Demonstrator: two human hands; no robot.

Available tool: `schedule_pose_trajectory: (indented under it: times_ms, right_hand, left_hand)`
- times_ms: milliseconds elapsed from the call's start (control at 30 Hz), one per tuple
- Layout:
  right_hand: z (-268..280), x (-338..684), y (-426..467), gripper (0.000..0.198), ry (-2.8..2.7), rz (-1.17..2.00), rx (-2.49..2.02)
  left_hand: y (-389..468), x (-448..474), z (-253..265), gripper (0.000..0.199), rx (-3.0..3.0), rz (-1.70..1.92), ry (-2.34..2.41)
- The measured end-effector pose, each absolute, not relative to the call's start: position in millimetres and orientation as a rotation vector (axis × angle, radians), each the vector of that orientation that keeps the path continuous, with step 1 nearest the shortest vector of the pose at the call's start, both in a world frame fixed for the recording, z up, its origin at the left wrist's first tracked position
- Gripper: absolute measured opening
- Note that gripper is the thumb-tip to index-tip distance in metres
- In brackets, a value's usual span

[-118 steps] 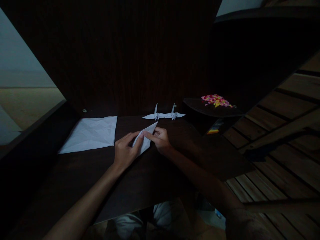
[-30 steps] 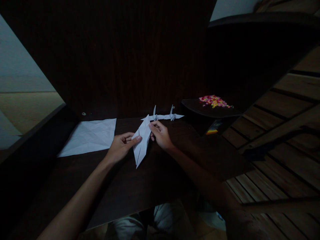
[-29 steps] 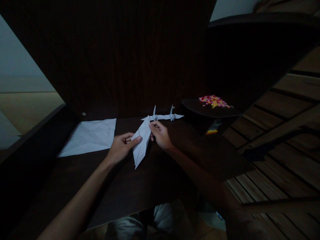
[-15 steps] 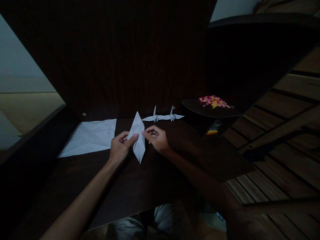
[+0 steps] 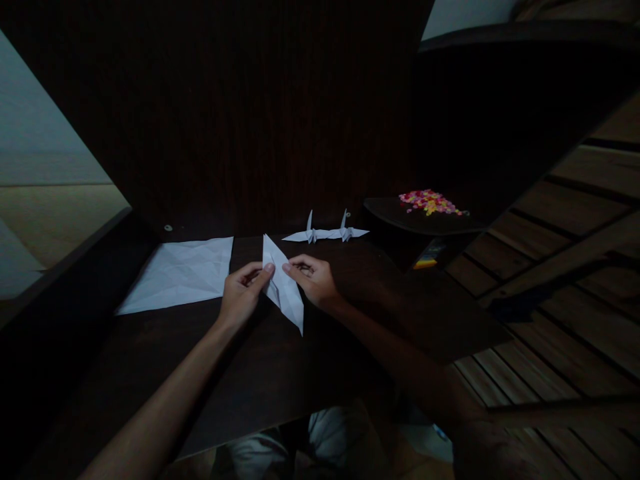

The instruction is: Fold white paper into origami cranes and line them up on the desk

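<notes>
A folded white paper diamond [image 5: 287, 288] is held up between my two hands, over the dark table. Its top tip leans left and its lower tip points down to the right. My left hand [image 5: 243, 288] pinches its left edge, thumb on the front. On the opposite edge, my right hand [image 5: 314, 279] pinches it between thumb and curled fingers. Behind them, two folded paper cranes [image 5: 327, 235] stand side by side against the back panel. A creased white paper sheet [image 5: 183, 275] lies flat to the left of my left hand.
A small pile of pink, red and yellow bits [image 5: 431, 202] sits on a dark corner shelf [image 5: 395, 217] at the right. The dark tabletop [image 5: 240, 387] has a raised side board [image 5: 65, 267] on the left. Wooden slats [image 5: 565, 300] lie beyond its right side.
The folded paper has turned in my hands: its top tip has swung left and its bottom tip right. Both hands stay nearly in place, still gripping it.
</notes>
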State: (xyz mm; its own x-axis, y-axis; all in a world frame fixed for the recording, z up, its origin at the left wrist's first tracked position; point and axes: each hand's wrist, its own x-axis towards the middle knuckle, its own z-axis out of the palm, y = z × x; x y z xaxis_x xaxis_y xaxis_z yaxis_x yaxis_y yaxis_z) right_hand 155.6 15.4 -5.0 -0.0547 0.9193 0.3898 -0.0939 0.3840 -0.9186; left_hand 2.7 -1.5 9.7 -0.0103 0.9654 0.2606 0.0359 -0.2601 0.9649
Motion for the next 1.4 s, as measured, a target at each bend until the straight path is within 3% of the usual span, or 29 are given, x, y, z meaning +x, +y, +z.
schedule_pose_trajectory:
  times_ms: [1100, 1400]
  right_hand:
    - [-4.6, 155.8, 9.9, 0.019, -1.540, 0.982, -0.785]
    - [-2.2, 155.9, 8.2, 0.017, -1.511, 0.879, -0.739]
  left_hand:
    - [-1.8, 4.1, 6.2, 0.020, 1.373, 1.396, 1.066]
    - [-3.9, 2.8, 10.7, 0.018, 1.345, 1.561, 1.061]
